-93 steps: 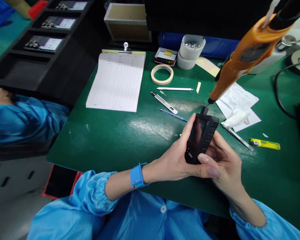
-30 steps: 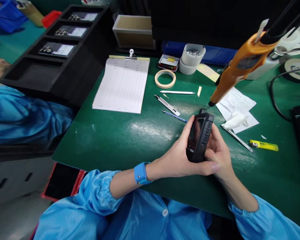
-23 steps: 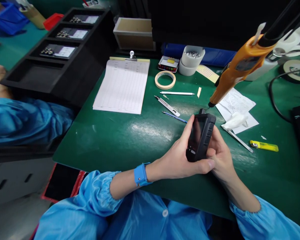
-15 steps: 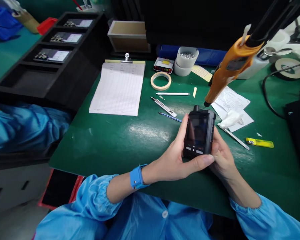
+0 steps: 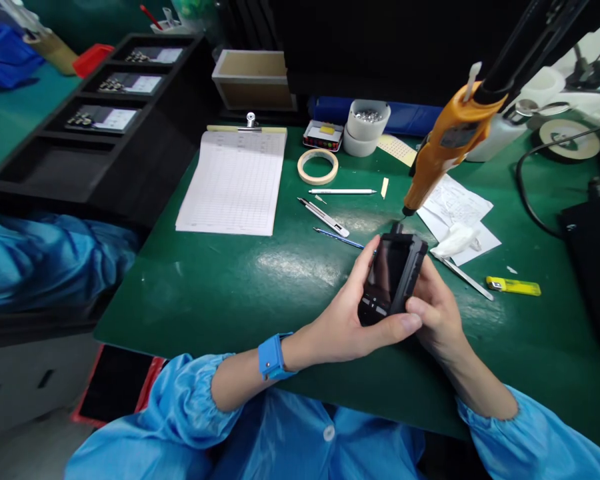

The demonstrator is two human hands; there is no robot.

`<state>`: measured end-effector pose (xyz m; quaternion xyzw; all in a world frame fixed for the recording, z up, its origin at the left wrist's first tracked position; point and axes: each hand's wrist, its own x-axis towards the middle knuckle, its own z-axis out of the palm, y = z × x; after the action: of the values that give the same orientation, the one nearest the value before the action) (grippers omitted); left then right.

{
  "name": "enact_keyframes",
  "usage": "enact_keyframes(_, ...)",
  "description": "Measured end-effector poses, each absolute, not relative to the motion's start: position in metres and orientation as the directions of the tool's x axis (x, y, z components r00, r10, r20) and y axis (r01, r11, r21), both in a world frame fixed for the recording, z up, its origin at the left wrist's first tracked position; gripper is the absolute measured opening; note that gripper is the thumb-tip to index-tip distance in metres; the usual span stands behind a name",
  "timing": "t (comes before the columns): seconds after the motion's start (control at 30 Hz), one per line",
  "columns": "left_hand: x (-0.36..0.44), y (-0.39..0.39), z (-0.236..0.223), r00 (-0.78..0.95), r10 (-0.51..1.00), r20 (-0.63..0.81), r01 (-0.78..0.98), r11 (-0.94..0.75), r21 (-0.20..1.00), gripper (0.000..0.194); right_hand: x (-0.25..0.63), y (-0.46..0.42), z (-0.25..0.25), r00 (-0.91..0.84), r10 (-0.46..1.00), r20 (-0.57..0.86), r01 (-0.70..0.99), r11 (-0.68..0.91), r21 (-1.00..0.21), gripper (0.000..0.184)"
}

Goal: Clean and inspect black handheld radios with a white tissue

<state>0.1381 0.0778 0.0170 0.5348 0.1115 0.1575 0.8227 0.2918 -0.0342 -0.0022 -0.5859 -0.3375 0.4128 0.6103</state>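
In the head view, shows a black handheld device between three and four o'clock from the view's middle, held tilted over a smooth green tabletop. Has one glossy dark screen, a matte casing with a ribbed side, one stubby knob on top and two pale buttons below the screen.

Lies between left hand and right hand. On the left, presses index finger along the casing's edge and thumb across its lower end, pinching it; cannot tell how the other fingers lie. On the right, sets thumb against the lower side and curls fingers behind, tips hidden.

Counting around the device, includes one orange plastic electric screwdriver at one o'clock, tip near the knob, contact unclear; two stacked white round cups towards twelve, small shiny metal pieces in the upper; one beige ring of tape and one slim white pen at eleven; one white craft knife, one blue patterned pen and one clipboard with printed sheets at ten; one pair of metal tweezers and one translucent yellow lighter at three.
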Motion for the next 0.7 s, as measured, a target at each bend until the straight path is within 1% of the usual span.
enact_keyframes(0.07, 0.137, 0.0775, 0.0143, 0.929, 0.37, -0.017, -0.123, 0.352, 0.928, 0.123, 0.2891, -0.0344, -0.0012, 0.437, 0.898, -0.055, -0.064, -0.03, -0.997, 0.113)
enact_keyframes(0.13, 0.136, 0.0775, 0.0116, 0.93, 0.368, -0.018, -0.107, 0.315, 0.943, 0.128, 0.286, -0.0349, 0.0001, 0.447, 0.894, -0.03, -0.021, -0.023, -1.0, 0.118)
enact_keyframes(0.2, 0.1356, 0.0778, 0.0093, 0.918, 0.396, -0.017, -0.104, 0.282, 0.954, 0.131, 0.2836, -0.035, 0.0013, 0.437, 0.899, -0.028, -0.014, -0.025, -1.0, 0.122)
enact_keyframes(0.3, 0.1368, 0.078, 0.0067, 0.904, 0.427, -0.025, -0.125, 0.319, 0.939, 0.127, 0.2827, -0.0343, 0.0018, 0.4, 0.916, -0.039, -0.034, -0.028, -0.999, 0.122)
enact_keyframes(0.43, 0.1394, 0.0781, 0.007, 0.904, 0.426, -0.032, -0.153, 0.392, 0.907, 0.124, 0.2841, -0.0337, 0.0008, 0.364, 0.931, -0.019, -0.045, -0.003, -0.999, 0.117)
enact_keyframes(0.53, 0.1391, 0.079, 0.0092, 0.905, 0.424, -0.039, -0.132, 0.366, 0.921, 0.123, 0.284, -0.0344, 0.0012, 0.387, 0.922, -0.019, -0.04, -0.004, -0.999, 0.114)
enact_keyframes(0.7, 0.1366, 0.081, 0.0101, 0.892, 0.451, -0.017, -0.122, 0.278, 0.953, 0.128, 0.2817, -0.0359, -0.0002, 0.433, 0.901, -0.011, 0.014, -0.019, -1.0, 0.119)
